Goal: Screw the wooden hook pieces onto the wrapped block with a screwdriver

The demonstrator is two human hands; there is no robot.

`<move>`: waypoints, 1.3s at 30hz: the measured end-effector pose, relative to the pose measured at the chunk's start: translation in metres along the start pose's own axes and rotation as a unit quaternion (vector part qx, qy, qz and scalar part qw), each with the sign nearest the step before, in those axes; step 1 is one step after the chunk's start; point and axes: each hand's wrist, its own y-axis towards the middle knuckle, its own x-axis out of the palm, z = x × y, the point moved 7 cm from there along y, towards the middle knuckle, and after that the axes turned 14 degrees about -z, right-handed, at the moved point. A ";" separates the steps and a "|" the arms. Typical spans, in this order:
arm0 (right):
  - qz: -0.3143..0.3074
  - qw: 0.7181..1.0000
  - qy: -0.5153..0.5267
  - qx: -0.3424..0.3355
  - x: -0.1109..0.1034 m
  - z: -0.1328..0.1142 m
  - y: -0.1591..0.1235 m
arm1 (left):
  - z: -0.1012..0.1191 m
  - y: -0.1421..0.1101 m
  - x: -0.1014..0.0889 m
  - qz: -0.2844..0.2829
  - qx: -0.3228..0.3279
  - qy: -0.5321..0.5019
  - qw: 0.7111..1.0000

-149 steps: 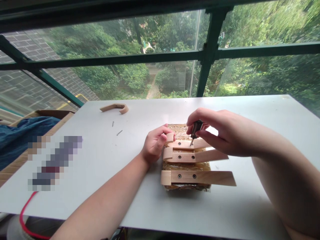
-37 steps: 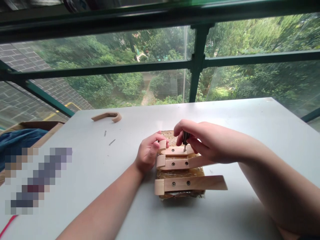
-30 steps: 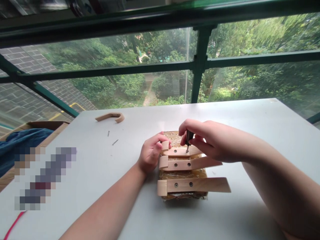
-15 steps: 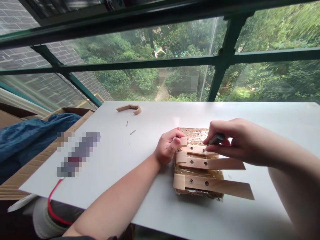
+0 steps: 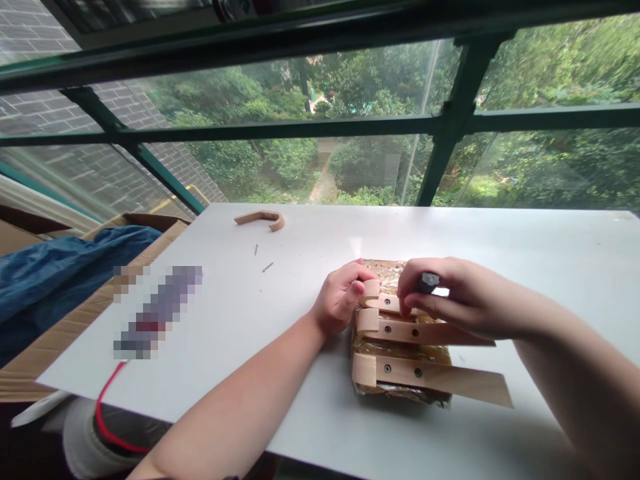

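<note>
A board wrapped in clear film (image 5: 400,350) lies on the white table (image 5: 280,320), with three curved wooden hooks screwed across it. My left hand (image 5: 341,299) is closed on the curled end of the farthest hook (image 5: 373,293). My right hand (image 5: 453,297) grips a short black screwdriver (image 5: 427,281), lying almost flat over that same hook, fingertips touching the wood. The middle hook (image 5: 425,331) and the near hook (image 5: 435,377) each show two screws.
A loose fourth wooden hook (image 5: 261,219) and two small screws (image 5: 263,259) lie at the far left of the table. A cardboard box with blue cloth (image 5: 60,280) stands left of the table. A red cable (image 5: 107,407) hangs at the near left edge. Window glass rises behind.
My right hand has tipped the screwdriver from upright on the far hook's screw to nearly flat and lowered onto the hook. The view swung to the left. My left hand kept its hold.
</note>
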 end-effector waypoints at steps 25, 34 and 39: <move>0.045 0.995 -0.074 0.060 -0.026 0.003 -0.020 | 0.004 0.003 0.000 0.010 0.019 -0.020 1.000; 0.097 0.988 -0.085 0.088 -0.018 0.009 -0.009 | 0.005 0.004 0.001 0.008 0.013 -0.014 1.000; 0.122 0.984 -0.093 0.092 -0.012 0.005 -0.005 | 0.005 0.004 0.001 0.014 0.012 -0.011 1.000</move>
